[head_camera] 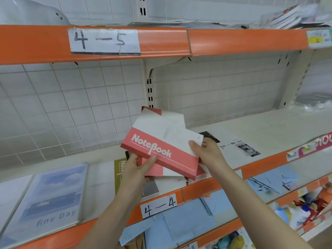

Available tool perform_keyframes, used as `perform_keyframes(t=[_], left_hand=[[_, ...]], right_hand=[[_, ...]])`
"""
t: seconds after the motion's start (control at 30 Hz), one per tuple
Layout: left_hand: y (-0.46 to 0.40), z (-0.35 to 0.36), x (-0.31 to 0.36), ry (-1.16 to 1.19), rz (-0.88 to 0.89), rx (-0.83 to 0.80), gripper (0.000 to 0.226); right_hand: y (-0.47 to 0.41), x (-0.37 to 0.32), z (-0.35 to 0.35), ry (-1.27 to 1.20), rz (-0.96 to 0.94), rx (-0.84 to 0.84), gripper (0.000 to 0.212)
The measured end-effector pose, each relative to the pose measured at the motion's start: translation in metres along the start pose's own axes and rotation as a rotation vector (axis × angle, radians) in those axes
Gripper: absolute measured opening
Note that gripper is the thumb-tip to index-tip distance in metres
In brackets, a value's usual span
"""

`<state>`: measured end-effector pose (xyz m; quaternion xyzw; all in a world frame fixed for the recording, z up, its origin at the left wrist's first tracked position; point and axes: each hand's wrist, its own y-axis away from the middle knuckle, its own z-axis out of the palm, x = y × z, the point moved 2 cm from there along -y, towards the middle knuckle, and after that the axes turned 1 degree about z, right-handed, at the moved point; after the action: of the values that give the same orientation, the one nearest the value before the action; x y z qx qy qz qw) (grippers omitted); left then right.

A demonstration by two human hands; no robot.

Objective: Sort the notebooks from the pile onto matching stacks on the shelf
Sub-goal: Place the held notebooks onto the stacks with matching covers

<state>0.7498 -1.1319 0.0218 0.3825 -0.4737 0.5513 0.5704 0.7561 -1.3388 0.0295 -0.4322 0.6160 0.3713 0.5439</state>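
Note:
I hold a bundle of red-and-white notebooks marked "Notebook" above the middle shelf. My left hand grips its lower left edge, thumb on the red cover. My right hand pinches its right white corner. Under the bundle lies a stack of the same red-and-white notebooks. A blue "fine Day" notebook stack sits at the left, an olive notebook beside it, and a white "Time Memory" notebook to the right.
An upper shelf with an orange rim labelled "4-5" hangs overhead with papers on it. The middle shelf's rim carries a "4-4" label. Lower shelves hold light blue sheets and colourful goods at the right.

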Motion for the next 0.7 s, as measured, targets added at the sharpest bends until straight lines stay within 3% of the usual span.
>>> perform_keyframes(t=[0.1,0.23,0.4,0.47,0.57,0.63,0.7], left_hand=[[0.0,-0.007,-0.001,0.055,-0.021,0.031,0.025],[0.0,-0.028,0.0,0.145,-0.007,0.199,0.018],[-0.003,-0.044,0.001,0.133,0.01,0.293,0.017],[-0.003,-0.045,0.0,0.124,0.004,0.305,0.017],[-0.002,-0.045,-0.001,0.122,-0.006,0.312,0.019],[0.0,-0.043,-0.002,0.12,-0.01,0.309,0.02],[0.001,-0.041,-0.004,0.121,-0.011,0.301,0.02]], right_hand=[[-0.009,0.001,-0.018,0.008,-0.059,0.207,0.006],[-0.012,0.014,-0.046,-0.041,-0.018,0.465,0.015],[-0.006,0.038,-0.048,0.126,0.089,0.329,0.01],[0.0,0.038,-0.047,0.25,0.09,0.295,0.019],[0.01,0.031,-0.049,0.52,-0.008,0.398,0.053],[0.016,0.027,-0.048,0.761,-0.114,0.468,0.053],[0.017,0.026,-0.042,0.881,-0.253,0.423,0.04]])
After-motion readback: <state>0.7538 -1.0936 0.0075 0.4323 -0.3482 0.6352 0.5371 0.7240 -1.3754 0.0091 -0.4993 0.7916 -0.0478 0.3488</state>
